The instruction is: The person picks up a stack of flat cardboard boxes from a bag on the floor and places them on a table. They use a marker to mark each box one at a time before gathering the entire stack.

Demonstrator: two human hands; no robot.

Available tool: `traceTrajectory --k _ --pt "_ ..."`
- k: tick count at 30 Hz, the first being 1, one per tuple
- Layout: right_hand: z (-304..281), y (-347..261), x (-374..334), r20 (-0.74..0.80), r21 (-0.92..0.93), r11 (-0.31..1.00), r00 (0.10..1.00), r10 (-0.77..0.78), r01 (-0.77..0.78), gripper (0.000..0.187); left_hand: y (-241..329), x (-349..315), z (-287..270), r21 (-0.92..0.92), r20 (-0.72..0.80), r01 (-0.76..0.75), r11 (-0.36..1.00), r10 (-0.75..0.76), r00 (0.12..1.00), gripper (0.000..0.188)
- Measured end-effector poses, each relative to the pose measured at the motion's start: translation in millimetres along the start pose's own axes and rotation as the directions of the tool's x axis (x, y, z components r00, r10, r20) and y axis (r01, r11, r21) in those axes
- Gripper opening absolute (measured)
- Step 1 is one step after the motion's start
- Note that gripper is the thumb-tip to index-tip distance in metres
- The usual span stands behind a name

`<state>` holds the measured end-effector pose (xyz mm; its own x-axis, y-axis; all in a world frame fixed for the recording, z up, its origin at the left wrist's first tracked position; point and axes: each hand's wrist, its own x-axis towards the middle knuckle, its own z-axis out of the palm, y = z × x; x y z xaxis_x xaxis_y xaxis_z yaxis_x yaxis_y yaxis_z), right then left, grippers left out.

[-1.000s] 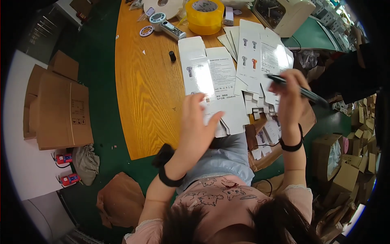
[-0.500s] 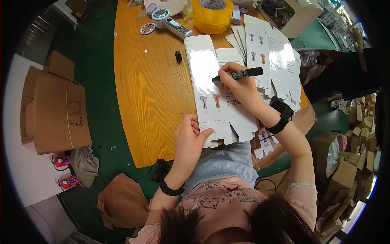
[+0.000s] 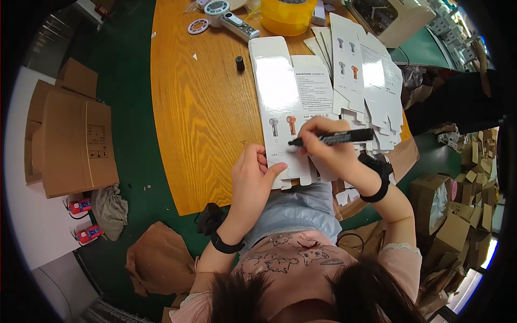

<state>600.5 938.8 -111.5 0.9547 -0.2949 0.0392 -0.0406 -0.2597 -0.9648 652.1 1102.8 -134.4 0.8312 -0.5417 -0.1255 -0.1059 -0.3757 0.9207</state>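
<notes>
A flattened white carton (image 3: pixel 274 81) printed with small handheld fans lies along the wooden table's near edge, its cut flaps toward me. My left hand (image 3: pixel 253 175) grips the carton's lower left corner, thumb on top and fingers curled at the edge. In my right hand (image 3: pixel 328 145) is a black marker (image 3: pixel 347 136), uncapped. Its tip points left, at or just above the carton beneath the printed orange fan; whether it touches I cannot tell. The marker's black cap (image 3: pixel 239 63) stands on the table, left of the carton.
More flattened cartons (image 3: pixel 371 75) are stacked to the right. Behind them sits a clock in a cream case (image 3: pixel 379 16). A handheld fan (image 3: pixel 234 24) and a yellow tape roll (image 3: pixel 288 16) lie at the back. Cardboard boxes (image 3: pixel 81 140) stand on the left.
My right hand has brought the marker down the carton toward me, from its middle to below the printed fans. The left hand keeps its grip, and the view has shifted slightly.
</notes>
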Motion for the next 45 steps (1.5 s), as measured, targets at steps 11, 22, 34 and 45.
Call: traceTrajectory --k 11,22,34,45 --pt "7.4 1.0 -6.2 0.097 -0.203 0.971 0.990 -0.107 0.125 0.012 -5.0 0.4 1.8 0.014 -0.011 -0.028 1.000 0.028 1.000 0.027" --pt "-96.2 38.5 -14.2 -0.402 -0.555 0.832 0.881 -0.250 -0.017 0.019 7.6 -8.7 -32.7 -0.375 -0.038 0.068 0.924 -0.088 0.995 0.025" --pt "-102.2 -24.7 -37.4 -0.764 -0.133 0.803 0.457 -0.457 0.581 0.017 66.3 31.5 35.8 -0.491 0.003 -0.184 0.851 0.213 0.977 0.046" --pt "-15.5 7.7 37.0 -0.046 0.175 0.984 0.999 -0.011 0.019 0.012 1.4 -7.0 5.0 0.033 0.018 0.025 0.999 -0.026 1.000 0.038"
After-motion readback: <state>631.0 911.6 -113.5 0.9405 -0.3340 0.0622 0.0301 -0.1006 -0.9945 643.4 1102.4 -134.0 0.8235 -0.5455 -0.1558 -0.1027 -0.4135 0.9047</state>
